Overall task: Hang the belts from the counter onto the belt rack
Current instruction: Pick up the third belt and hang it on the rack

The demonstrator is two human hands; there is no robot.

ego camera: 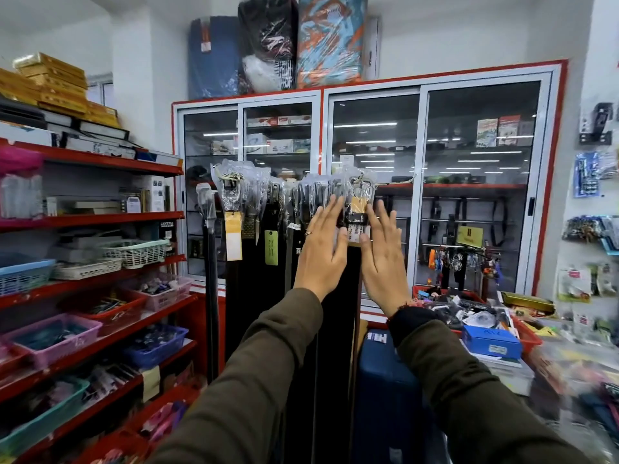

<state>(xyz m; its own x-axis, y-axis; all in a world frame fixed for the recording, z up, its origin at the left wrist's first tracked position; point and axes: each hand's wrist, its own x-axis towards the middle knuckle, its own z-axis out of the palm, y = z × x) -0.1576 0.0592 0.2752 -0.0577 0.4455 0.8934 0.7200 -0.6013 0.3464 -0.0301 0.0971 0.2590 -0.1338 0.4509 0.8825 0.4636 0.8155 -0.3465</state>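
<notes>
Many belts (268, 209) already hang from the rack (392, 184). Both hands, left (323, 252) and right (385, 259), flank the rightmost belt (356, 209), fingers spread, gripping nothing. That belt appears hung. Any belts left on the counter (536, 333) cannot be distinguished.

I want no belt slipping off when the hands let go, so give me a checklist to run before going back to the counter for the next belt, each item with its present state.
1. Rightmost belt hooked on the rack rod: ok, its buckle hangs over the rod.
2. Left hand free of the belt: ok, open, fingers spread.
3. Right hand free: ok, open beside the price tag.
4. Belt strap hanging straight: ok, it drops vertically between the forearms.
5. Free rod to the right for more belts: ok.
6. Belts left on the counter: cannot tell, it is cluttered and blurred.
</notes>
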